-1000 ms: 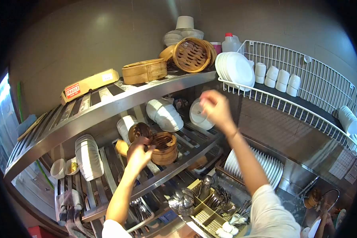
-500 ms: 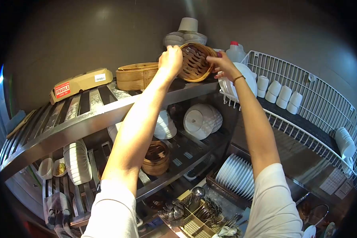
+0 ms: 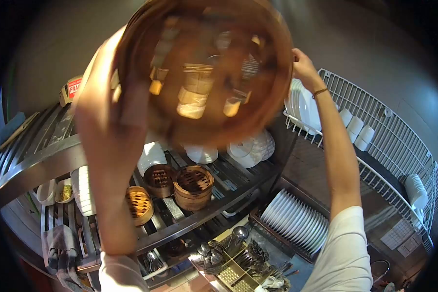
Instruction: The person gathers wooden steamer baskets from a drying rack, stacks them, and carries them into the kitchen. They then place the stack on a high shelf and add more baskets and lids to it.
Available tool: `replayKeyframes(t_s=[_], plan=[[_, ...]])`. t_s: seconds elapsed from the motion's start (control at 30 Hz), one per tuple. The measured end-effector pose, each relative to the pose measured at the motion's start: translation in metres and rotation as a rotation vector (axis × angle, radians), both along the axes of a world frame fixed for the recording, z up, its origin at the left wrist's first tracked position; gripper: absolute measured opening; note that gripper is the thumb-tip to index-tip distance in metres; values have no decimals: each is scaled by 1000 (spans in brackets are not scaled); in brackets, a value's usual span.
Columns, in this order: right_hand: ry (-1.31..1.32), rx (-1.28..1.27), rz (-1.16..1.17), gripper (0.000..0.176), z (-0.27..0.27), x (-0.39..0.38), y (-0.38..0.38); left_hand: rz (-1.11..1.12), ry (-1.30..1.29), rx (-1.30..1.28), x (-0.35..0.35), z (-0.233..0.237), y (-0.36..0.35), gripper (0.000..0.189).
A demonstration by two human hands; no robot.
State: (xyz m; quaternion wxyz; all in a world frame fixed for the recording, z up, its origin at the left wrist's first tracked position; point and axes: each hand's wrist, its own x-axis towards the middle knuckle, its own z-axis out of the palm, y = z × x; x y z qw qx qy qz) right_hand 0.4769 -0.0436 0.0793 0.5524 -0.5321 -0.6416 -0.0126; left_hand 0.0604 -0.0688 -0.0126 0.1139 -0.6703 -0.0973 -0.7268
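Observation:
A round bamboo steamer basket [image 3: 214,129] fills the upper middle, close to the camera and blurred by motion; its slatted base lets the background show through. My left hand [image 3: 114,104], also blurred, is closed around the basket's left side. Farther back, my right hand [image 3: 302,67] is raised beside the basket's right edge, above the white plates [image 3: 306,109] in the wire rack. Its fingers are curled, and whatever they grip is too small or hidden to make out.
More steamer baskets [image 3: 193,187] and white bowls [image 3: 202,153] sit on the slatted shelf below. Lower down are a cutlery tray [image 3: 233,270] and a row of plates [image 3: 294,221]. A wire rack [image 3: 389,141] with cups [image 3: 355,126] hangs at right; a cardboard box [image 3: 65,95] is upper left.
The steamer basket has come off the upper shelf area, much nearer the camera, in my left hand. My right hand has shifted right and its fingers have curled. The view has moved slightly.

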Motion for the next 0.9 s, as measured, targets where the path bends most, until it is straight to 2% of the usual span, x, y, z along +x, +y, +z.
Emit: replayKeyframes(t_s=[0.03,0.1,0.17,0.23,0.3,0.37,0.4,0.43,0.5,0.57,0.6,0.63,0.7,0.73,0.77,0.83,0.9], plan=[[-25,38,-79,72,6,-6,-6,-8,19,31,-15,-21,-6,39],[-59,60,-90,74,16,0,-13,133,73,-193,-39,-70,-23,42],[-47,97,-69,73,19,-2,-30,165,127,-482,-58,-119,-33,43],[-59,154,-33,66,16,-16,-57,136,235,-668,-80,-161,-26,45],[-73,157,-23,61,7,-33,-85,90,318,-999,-109,-204,-2,51],[-76,163,-28,55,-8,-43,-109,133,292,-872,-122,-236,27,54],[-78,163,3,49,-17,-48,-119,309,241,-721,-137,-281,53,54],[-81,168,32,44,-25,-53,-128,397,339,-852,-140,-275,63,51],[-35,134,3,40,-45,-66,-149,293,397,-982,-154,-276,84,49],[2,94,50,40,-69,-74,-166,211,377,-805,-176,-315,121,48],[70,36,126,43,-81,-74,-174,419,490,-905,-197,-342,142,51],[88,-36,144,45,-96,-71,-181,420,505,-894,-204,-367,152,51],[79,-161,130,48,-127,-63,-196,824,481,-718,-214,-396,157,52],[-92,-157,48,49,-139,-60,-205,694,504,-918,-199,-362,127,53],[-260,-157,-32,50,-152,-57,-213,743,518,-1100,-145,-284,70,45],[-327,-276,-12,53,-177,-49,-226,341,526,-1240,-94,-199,12,35],[-369,-317,73,50,-209,-38,-230,301,601,-596,-39,-139,-28,27]])
